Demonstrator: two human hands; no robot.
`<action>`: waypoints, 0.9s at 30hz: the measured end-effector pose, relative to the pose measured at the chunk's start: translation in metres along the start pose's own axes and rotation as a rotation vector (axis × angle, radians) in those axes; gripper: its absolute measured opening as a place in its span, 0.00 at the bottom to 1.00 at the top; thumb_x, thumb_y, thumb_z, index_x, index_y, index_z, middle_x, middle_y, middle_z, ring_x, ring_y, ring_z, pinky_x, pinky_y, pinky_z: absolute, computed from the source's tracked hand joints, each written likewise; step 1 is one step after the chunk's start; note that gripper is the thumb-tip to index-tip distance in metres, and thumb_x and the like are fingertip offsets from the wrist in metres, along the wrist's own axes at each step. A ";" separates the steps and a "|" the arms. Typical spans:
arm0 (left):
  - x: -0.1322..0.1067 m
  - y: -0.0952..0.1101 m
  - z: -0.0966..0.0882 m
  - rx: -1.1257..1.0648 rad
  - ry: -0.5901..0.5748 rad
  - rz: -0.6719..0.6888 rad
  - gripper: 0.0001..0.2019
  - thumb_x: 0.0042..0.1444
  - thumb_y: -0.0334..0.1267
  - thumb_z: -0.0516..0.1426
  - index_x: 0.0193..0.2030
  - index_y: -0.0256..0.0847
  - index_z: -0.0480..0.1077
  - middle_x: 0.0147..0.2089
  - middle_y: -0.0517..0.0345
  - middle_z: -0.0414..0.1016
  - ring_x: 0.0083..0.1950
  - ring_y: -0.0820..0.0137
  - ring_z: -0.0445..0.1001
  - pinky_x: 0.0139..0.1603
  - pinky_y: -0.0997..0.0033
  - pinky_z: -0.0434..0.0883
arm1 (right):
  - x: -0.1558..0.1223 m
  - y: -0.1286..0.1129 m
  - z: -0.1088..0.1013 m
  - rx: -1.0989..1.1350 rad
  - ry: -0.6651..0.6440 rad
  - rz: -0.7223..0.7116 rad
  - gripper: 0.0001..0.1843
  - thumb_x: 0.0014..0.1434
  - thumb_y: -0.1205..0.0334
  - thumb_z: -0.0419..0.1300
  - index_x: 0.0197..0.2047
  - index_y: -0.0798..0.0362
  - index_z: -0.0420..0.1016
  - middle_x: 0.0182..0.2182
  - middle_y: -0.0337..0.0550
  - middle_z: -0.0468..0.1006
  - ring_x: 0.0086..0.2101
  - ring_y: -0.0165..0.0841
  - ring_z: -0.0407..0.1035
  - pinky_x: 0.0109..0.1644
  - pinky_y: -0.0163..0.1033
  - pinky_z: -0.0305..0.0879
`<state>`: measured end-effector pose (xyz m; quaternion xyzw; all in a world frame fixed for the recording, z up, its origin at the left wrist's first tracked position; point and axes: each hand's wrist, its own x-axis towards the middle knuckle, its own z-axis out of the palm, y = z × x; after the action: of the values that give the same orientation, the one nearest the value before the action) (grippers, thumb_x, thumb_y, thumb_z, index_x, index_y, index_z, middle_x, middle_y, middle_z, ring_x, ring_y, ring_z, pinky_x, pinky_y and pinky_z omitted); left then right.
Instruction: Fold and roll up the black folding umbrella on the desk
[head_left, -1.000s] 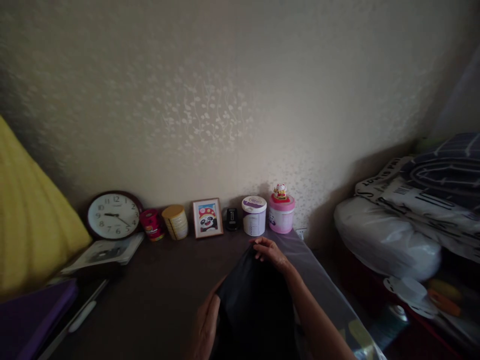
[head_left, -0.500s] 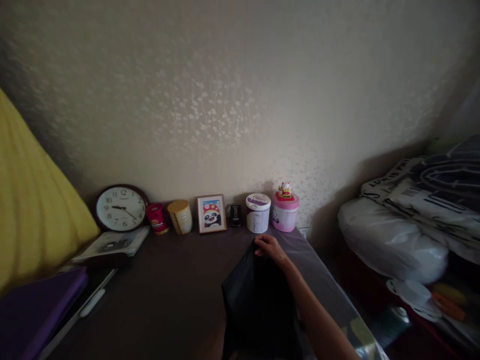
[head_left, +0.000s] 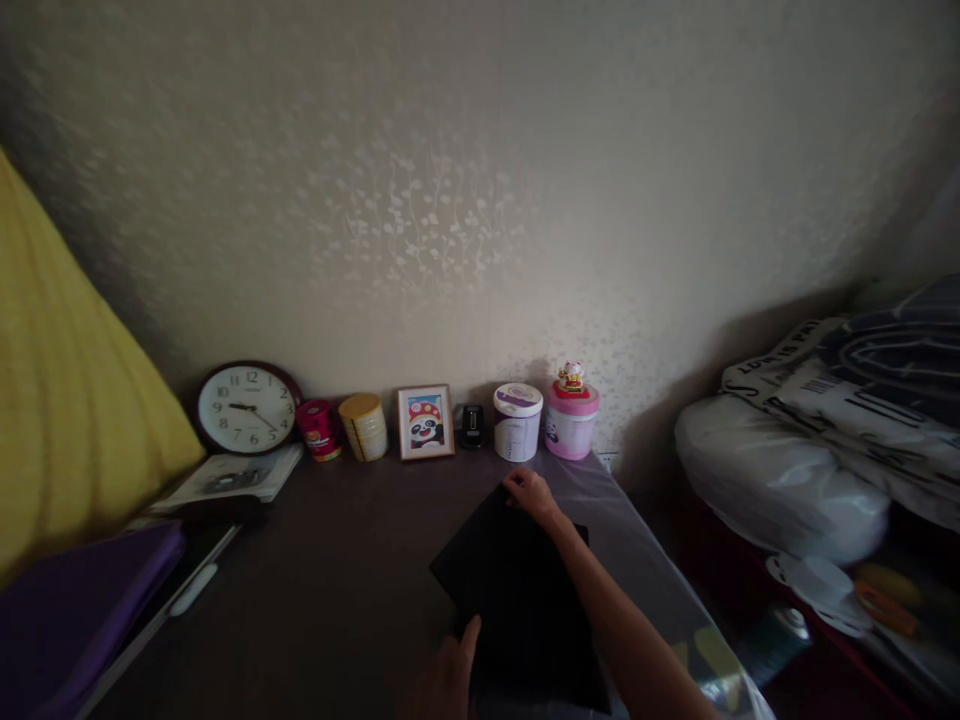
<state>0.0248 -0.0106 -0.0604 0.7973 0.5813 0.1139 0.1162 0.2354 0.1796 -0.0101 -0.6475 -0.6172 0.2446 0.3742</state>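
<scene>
A flat black rectangular thing point(head_left: 517, 590), perhaps a folder or cloth-covered board, lies on the dark brown table point(head_left: 337, 560). My right hand point(head_left: 531, 494) rests on its far corner with the fingers curled over the edge. My left hand point(head_left: 450, 675) is at its near left edge, thumb raised against the side; most of that hand is cut off by the bottom of the view.
Along the wall stand a round clock point(head_left: 247, 408), a red tin point(head_left: 320, 430), a yellow tin point(head_left: 364, 426), a framed panda picture point(head_left: 426, 422), a white tub point(head_left: 517, 421) and a pink tub point(head_left: 571, 421). A yellow cushion point(head_left: 67, 400) is left, bedding point(head_left: 825, 430) right.
The black thing has gone from held up and tilted to lying flat on the table. My left hand dropped out of sight, then came back at its near left edge.
</scene>
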 end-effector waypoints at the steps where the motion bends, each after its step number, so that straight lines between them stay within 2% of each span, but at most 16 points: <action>1: 0.001 -0.001 0.000 0.051 0.014 0.035 0.32 0.46 0.23 0.44 0.61 0.46 0.54 0.51 0.49 0.70 0.46 0.65 0.72 0.45 0.68 0.67 | -0.001 0.001 0.000 -0.042 0.006 -0.006 0.04 0.51 0.64 0.56 0.25 0.52 0.69 0.14 0.34 0.69 0.22 0.30 0.69 0.27 0.32 0.57; 3: 0.002 -0.003 0.002 0.159 0.051 0.088 0.36 0.46 0.20 0.43 0.61 0.53 0.51 0.46 0.52 0.72 0.39 0.68 0.73 0.41 0.69 0.68 | -0.004 0.002 0.001 -0.116 0.017 -0.017 0.05 0.51 0.65 0.56 0.24 0.52 0.69 0.14 0.34 0.68 0.24 0.30 0.69 0.29 0.32 0.57; 5: 0.002 -0.004 0.009 0.242 0.100 0.116 0.35 0.48 0.19 0.43 0.61 0.55 0.50 0.44 0.52 0.72 0.37 0.68 0.72 0.38 0.70 0.68 | -0.008 0.001 0.000 -0.176 0.032 -0.031 0.06 0.51 0.67 0.55 0.24 0.52 0.69 0.16 0.36 0.70 0.26 0.31 0.69 0.31 0.32 0.58; 8: 0.001 -0.005 0.019 0.264 0.122 0.119 0.35 0.49 0.19 0.44 0.61 0.55 0.49 0.43 0.53 0.71 0.37 0.69 0.72 0.38 0.70 0.68 | -0.020 -0.007 -0.002 -0.236 0.077 -0.070 0.04 0.51 0.69 0.55 0.31 0.54 0.70 0.27 0.41 0.75 0.33 0.32 0.69 0.38 0.34 0.60; 10: 0.001 -0.005 0.022 0.228 0.078 0.101 0.37 0.47 0.18 0.45 0.62 0.54 0.47 0.46 0.53 0.70 0.39 0.69 0.71 0.40 0.71 0.67 | -0.034 -0.014 -0.004 -0.259 0.115 -0.103 0.09 0.53 0.68 0.54 0.39 0.54 0.69 0.38 0.45 0.74 0.37 0.33 0.69 0.42 0.35 0.61; 12: 0.000 -0.004 0.019 0.167 0.007 0.090 0.38 0.47 0.17 0.45 0.63 0.52 0.43 0.49 0.52 0.68 0.42 0.68 0.71 0.43 0.71 0.66 | -0.056 -0.022 -0.004 -0.265 0.153 -0.176 0.11 0.56 0.67 0.52 0.43 0.53 0.67 0.44 0.47 0.70 0.39 0.32 0.68 0.44 0.36 0.62; 14: -0.001 -0.002 0.013 0.105 -0.067 0.086 0.37 0.47 0.18 0.44 0.63 0.51 0.41 0.51 0.51 0.67 0.46 0.67 0.69 0.46 0.70 0.64 | -0.084 -0.029 -0.001 -0.249 0.178 -0.327 0.10 0.58 0.67 0.49 0.42 0.52 0.67 0.44 0.46 0.69 0.40 0.31 0.68 0.45 0.35 0.63; 16: -0.001 0.001 0.007 0.075 -0.124 0.065 0.37 0.48 0.19 0.43 0.63 0.51 0.40 0.54 0.51 0.65 0.47 0.67 0.68 0.49 0.70 0.63 | -0.116 -0.035 0.003 -0.221 0.133 -0.448 0.10 0.60 0.67 0.47 0.39 0.51 0.69 0.43 0.44 0.70 0.43 0.30 0.67 0.48 0.35 0.62; 18: -0.002 0.004 0.003 0.072 -0.159 0.029 0.38 0.46 0.19 0.44 0.64 0.50 0.40 0.56 0.51 0.63 0.49 0.67 0.67 0.50 0.70 0.62 | -0.145 -0.039 0.009 -0.248 0.077 -0.516 0.10 0.60 0.66 0.48 0.39 0.49 0.70 0.44 0.42 0.71 0.45 0.31 0.66 0.54 0.40 0.58; 20: -0.002 0.008 0.003 0.055 -0.198 0.001 0.38 0.45 0.20 0.45 0.64 0.49 0.41 0.58 0.50 0.60 0.51 0.67 0.67 0.50 0.71 0.62 | -0.165 -0.040 0.014 -0.280 0.024 -0.552 0.11 0.60 0.66 0.49 0.41 0.48 0.70 0.46 0.41 0.72 0.47 0.32 0.65 0.55 0.43 0.56; 23: -0.002 0.014 0.003 0.007 -0.253 -0.038 0.38 0.45 0.20 0.45 0.64 0.48 0.42 0.60 0.50 0.58 0.51 0.67 0.67 0.48 0.73 0.63 | -0.172 -0.036 0.020 -0.331 -0.039 -0.591 0.11 0.60 0.65 0.51 0.43 0.48 0.71 0.47 0.41 0.72 0.51 0.33 0.62 0.58 0.46 0.53; 27: -0.002 0.019 0.000 -0.005 -0.284 -0.061 0.40 0.45 0.19 0.45 0.64 0.49 0.36 0.60 0.50 0.59 0.49 0.68 0.69 0.46 0.74 0.64 | -0.151 -0.021 0.025 -0.377 -0.044 -0.601 0.12 0.61 0.62 0.50 0.45 0.49 0.71 0.47 0.43 0.72 0.54 0.34 0.59 0.60 0.48 0.48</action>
<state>0.0418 -0.0183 -0.0548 0.7871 0.5827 -0.0023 0.2024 0.1850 0.0349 -0.0310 -0.4892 -0.8224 0.0192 0.2898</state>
